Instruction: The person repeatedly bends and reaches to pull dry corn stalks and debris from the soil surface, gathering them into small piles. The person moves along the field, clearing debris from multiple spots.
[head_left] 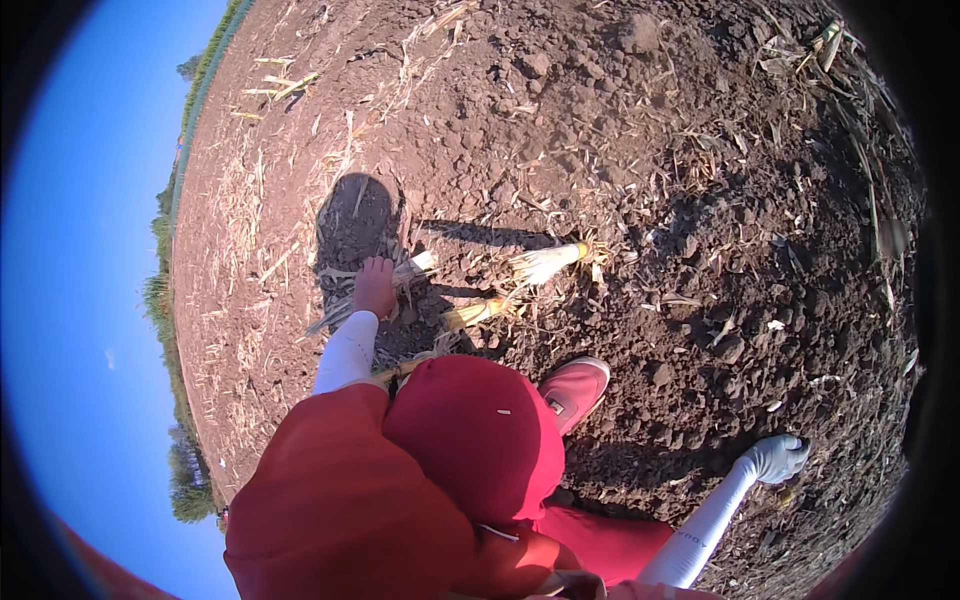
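My left hand, bare below a white sleeve, is closed around a dry, pale corn stalk lying slantwise just above the soil. The stalk's frayed leaves trail out past my wrist. Right of it stands a cut corn stump, pale with a yellowish base. A second, yellower stump leans beside it. Far to the right, my right hand wears a grey glove and rests low at the ground. Its fingers are curled in, and whatever they may hold is hidden.
Brown, cloddy soil littered with dry leaf scraps spreads all around. My red-clad knee and a pinkish boot lie between the hands. More stalk pieces lie at upper left; dry stalks sit at upper right.
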